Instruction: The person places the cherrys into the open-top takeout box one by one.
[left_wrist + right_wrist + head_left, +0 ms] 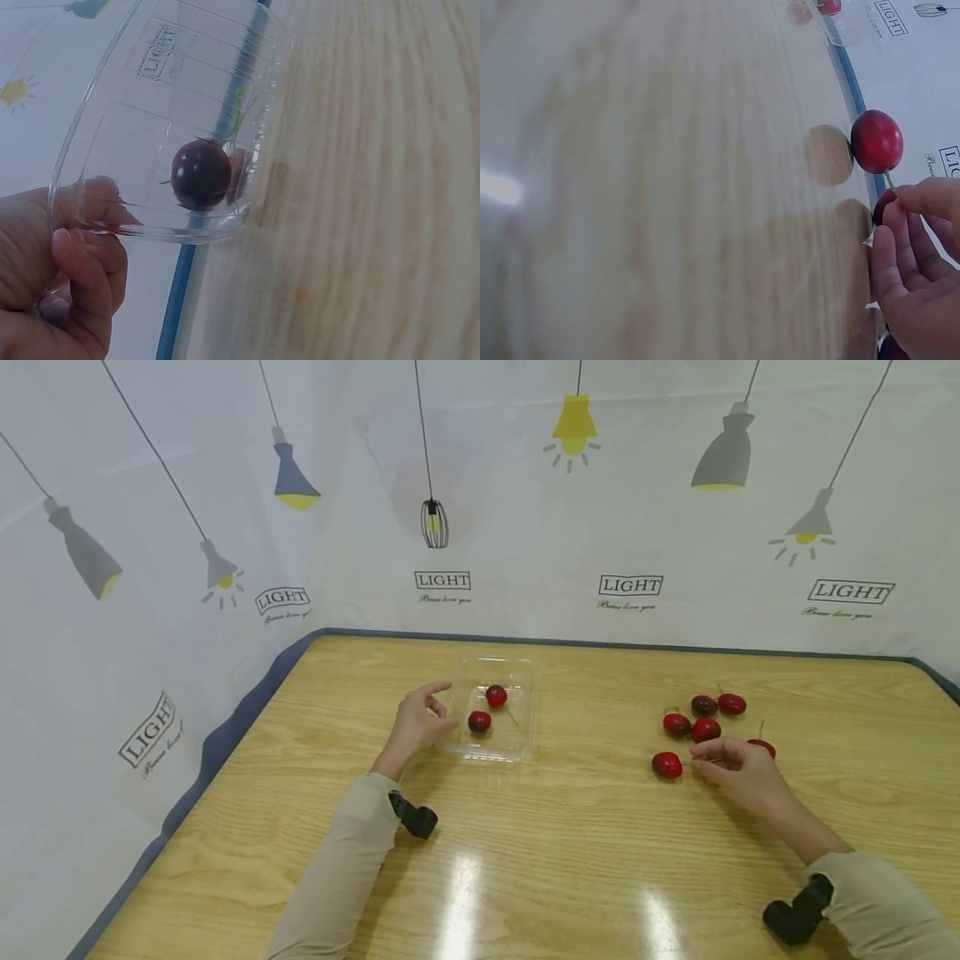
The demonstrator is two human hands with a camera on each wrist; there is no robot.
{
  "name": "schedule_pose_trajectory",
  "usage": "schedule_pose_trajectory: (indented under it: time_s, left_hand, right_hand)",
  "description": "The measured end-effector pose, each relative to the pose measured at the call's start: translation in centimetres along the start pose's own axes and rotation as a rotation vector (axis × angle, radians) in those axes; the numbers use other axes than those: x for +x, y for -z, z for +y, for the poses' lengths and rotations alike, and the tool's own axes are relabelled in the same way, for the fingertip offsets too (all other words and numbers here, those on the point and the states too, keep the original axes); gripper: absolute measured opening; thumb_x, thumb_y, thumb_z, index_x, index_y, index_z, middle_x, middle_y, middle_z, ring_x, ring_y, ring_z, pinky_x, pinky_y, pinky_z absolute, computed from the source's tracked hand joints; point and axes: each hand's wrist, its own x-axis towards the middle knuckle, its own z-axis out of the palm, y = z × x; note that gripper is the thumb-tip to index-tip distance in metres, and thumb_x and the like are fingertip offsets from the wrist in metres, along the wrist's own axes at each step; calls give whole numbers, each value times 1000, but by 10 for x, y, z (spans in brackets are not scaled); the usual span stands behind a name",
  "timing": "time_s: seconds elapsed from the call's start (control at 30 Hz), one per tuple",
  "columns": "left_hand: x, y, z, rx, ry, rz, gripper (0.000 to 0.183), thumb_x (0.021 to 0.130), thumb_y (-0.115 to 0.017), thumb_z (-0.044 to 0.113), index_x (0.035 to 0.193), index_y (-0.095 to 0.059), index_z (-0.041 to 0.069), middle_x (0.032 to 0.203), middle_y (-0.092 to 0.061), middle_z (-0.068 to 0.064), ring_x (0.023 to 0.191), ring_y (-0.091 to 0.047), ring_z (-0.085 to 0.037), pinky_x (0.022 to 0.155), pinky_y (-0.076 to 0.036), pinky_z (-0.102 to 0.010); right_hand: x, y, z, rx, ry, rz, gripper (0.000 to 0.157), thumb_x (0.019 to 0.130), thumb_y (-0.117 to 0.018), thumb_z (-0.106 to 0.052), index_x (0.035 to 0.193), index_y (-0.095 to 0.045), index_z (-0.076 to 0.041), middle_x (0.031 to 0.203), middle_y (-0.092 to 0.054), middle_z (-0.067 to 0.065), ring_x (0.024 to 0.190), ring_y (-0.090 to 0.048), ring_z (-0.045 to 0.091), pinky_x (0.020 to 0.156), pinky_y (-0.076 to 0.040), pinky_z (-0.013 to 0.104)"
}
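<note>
The pale wall covering (517, 518) is bearing the boxed word "LIGHT" (442, 581) five times in the head view. Under each, a cursive line (445, 599) is running, with "love you" reading clearly but its first word blurring. The right wrist view is also showing "LIGHT" on that covering.

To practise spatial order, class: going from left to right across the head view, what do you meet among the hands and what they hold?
Left hand → clear plastic container → cherry held by its stem → right hand.
</note>
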Motion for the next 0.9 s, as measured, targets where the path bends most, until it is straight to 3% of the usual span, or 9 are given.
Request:
schedule_pose_trajectory:
  time_s: [0.23,0.4,0.7,0.9]
  left_hand:
    - [0,0,-1,-11,3,-6,59,67,-63,-4,124,-49,2,64,-50,-4,47,-38,-10,43,-31,-22]
    - [1,0,-1,-13,1,-13,59,68,-63,-4,125,-48,1,66,-50,-4,48,-38,-10,44,-31,-22]
    - [0,0,-1,-14,-5,-6,59,67,-62,-4,125,-48,0,65,-50,-4,49,-40,-11,45,-32,-22]
    - [-1,0,-1,-14,-3,1,59,67,-62,-4,124,-49,1,66,-51,-4,49,-40,-11,45,-32,-22]
  right_hand:
    - [0,2,-3,48,-15,-11,33,87,-55,-22,105,-56,6,99,-58,16,75,-52,0,64,-45,16]
    - [0,3,-7,43,-4,4,37,87,-55,-27,106,-57,5,96,-59,10,76,-50,-2,64,-44,15]
    - [-2,0,-16,129,17,-19,37,86,-56,-25,106,-55,7,89,-60,-2,74,-55,5,64,-47,21]
    - [-2,0,-17,151,9,-23,38,86,-56,-25,106,-55,7,89,-61,-1,76,-56,7,65,-48,21]
